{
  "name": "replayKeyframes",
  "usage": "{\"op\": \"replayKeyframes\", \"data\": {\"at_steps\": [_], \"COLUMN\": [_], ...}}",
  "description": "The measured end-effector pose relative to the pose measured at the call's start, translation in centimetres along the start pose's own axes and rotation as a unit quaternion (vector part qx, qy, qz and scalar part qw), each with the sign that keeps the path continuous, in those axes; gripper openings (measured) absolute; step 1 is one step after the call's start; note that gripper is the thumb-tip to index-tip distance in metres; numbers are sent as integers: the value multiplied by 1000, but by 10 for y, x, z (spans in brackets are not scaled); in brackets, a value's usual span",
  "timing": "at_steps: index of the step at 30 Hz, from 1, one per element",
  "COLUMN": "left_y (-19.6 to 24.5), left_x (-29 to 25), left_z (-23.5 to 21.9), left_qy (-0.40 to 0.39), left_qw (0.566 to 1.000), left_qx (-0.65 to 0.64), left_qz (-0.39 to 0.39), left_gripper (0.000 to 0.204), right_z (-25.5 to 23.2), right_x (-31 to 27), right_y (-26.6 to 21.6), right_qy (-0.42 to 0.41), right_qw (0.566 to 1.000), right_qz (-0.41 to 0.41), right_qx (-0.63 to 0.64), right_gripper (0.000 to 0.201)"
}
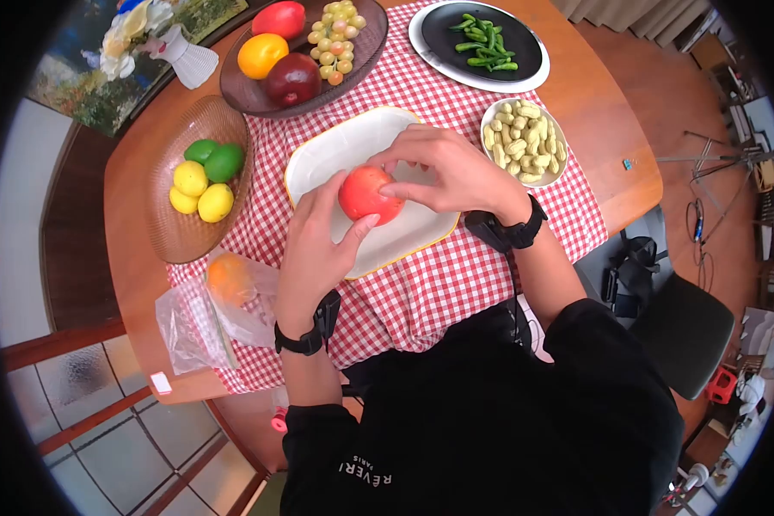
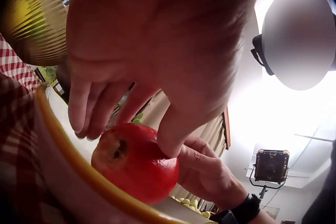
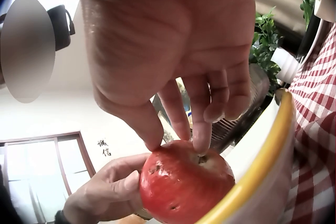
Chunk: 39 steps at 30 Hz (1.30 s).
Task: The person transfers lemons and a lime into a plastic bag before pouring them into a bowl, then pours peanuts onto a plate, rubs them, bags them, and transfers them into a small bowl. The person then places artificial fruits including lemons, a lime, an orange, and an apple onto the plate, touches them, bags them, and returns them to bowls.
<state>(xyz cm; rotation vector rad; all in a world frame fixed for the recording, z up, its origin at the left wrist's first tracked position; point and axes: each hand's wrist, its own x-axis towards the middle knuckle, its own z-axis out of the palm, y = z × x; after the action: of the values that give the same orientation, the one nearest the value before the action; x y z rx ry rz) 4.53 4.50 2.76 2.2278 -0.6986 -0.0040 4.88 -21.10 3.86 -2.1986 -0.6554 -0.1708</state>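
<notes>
A red apple (image 1: 368,196) is held between both hands over a white oblong dish (image 1: 408,245) with a yellow rim. My left hand (image 1: 318,236) grips its left side, thumb at the near side and fingers along the far side. From the right, my right hand (image 1: 456,168) pinches it with the thumb and fingertips near the top. The right wrist view shows those fingertips at the hollow of the apple (image 3: 184,187). In the left wrist view, a dark blossom end marks the apple (image 2: 139,163), low beside the dish's rim (image 2: 79,169).
A glass basket (image 1: 163,228) of lemons and green fruit stands left, a dark fruit bowl (image 1: 249,101) behind. Green peppers (image 1: 488,43) lie on a black plate, and peanuts (image 1: 525,142) fill a bowl at right. A clear bag (image 1: 189,322) with an orange fruit lies front left.
</notes>
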Motion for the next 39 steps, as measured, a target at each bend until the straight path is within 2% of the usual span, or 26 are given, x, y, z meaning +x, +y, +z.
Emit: {"op": "replayKeyframes", "data": {"at_steps": [2,5,6,8,10,12,17,20,22,26,28,30,36,39], "left_y": [0,4,5,7,4,5,4,2,0,6,9,9,11,7], "left_x": [-3,-4,-3,-3,-5,-4,-4,-5,-7,-4,-3,-4,-5,-4], "left_z": [2,0,0,3,5,4,7,7,9,6,5,4,6,4], "left_qy": [9,31,38,76,73,69,96,99,40,40,49,46,47,38], "left_qw": [1000,998,999,992,993,993,994,995,999,999,999,997,996,999], "left_qx": [13,7,7,56,67,41,-14,15,28,-8,-14,37,-42,-22], "left_qz": [-2,51,36,83,69,84,58,29,-12,10,20,59,57,-4], "left_gripper": [64,67,67,64,62,61,64,71,74,75,73,69,70,73], "right_z": [0,3,4,8,11,11,7,2,0,-1,-1,1,-1,-2], "right_x": [3,2,3,4,4,5,7,3,0,1,1,0,0,0], "right_y": [0,-7,-7,-6,-6,-9,-10,-8,-5,-2,-3,-2,0,3], "right_qy": [-21,2,-12,7,-9,-32,-60,-61,-67,-52,-46,-43,-65,-71], "right_qw": [1000,1000,1000,999,999,997,996,996,995,998,998,998,998,997], "right_qz": [-7,-18,-22,-17,-12,56,26,40,39,33,50,32,23,16], "right_qx": [3,-14,-7,-34,-49,-41,-57,-48,-57,-30,-17,-25,-17,9], "right_gripper": [40,51,51,55,60,62,67,68,71,78,77,70,59,60]}}
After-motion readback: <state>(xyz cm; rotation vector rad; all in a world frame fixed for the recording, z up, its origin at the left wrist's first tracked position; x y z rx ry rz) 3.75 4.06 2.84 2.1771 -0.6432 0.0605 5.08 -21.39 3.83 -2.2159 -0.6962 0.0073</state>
